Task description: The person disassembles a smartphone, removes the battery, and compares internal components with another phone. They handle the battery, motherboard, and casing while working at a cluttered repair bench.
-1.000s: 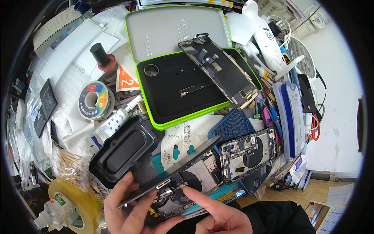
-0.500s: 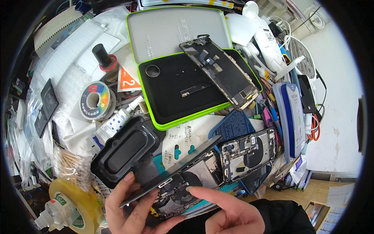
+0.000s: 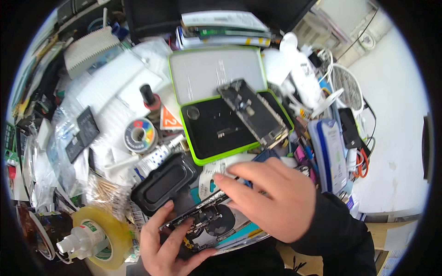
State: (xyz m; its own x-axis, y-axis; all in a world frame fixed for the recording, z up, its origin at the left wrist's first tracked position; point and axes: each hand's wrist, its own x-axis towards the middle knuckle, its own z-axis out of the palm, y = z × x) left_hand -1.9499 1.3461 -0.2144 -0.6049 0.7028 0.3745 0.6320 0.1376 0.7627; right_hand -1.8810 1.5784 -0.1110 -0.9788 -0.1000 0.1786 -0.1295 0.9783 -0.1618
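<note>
Head view, lower centre: the opened phone [image 3: 207, 221] lies on the cluttered bench with its long axis running from lower left up to the right. Left hand [image 3: 168, 246] is clamped on its lower-left end, fingers curled over the edge. Right hand [image 3: 271, 200] rests on the upper-right end, fingers flat and unclenched, nearer the green-rimmed tray [image 3: 216, 133].

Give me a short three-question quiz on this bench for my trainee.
1. True or false: the left hand holds the opened phone by its edge.
2. What lies across the green-rimmed tray? A) a phone screen panel B) a roll of tape C) a bottle
3. Fill in: the right hand reaches over the phone from the ___ side.

Key: 1 true. 2 A, the phone screen panel. 3 right.
</note>
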